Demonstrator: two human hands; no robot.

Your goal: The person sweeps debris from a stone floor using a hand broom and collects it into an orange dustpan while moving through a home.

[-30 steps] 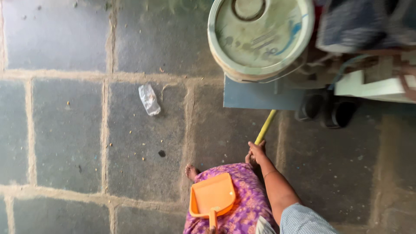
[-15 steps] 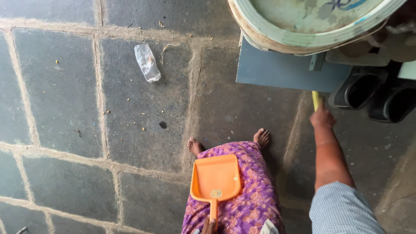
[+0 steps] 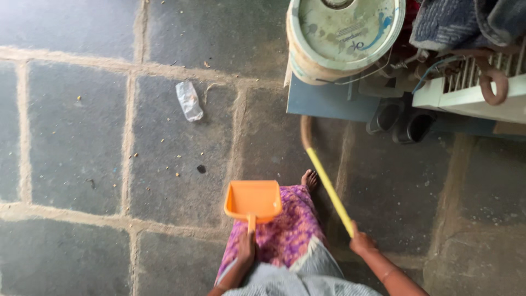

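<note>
A crumpled plastic wrapper [image 3: 189, 101] lies on the stone floor [image 3: 76, 137], unswept. Your left hand [image 3: 246, 248] grips the orange dustpan [image 3: 252, 200]. Your right hand [image 3: 361, 242], closed on the yellow broom handle [image 3: 329, 185], has drawn back from under the bucket [image 3: 342, 35].

You have one dustpan [image 3: 253, 200], one broom [image 3: 327, 183], one bucket [image 3: 339, 35], one wrapper [image 3: 189, 101], two black shoes [image 3: 401, 120].
</note>
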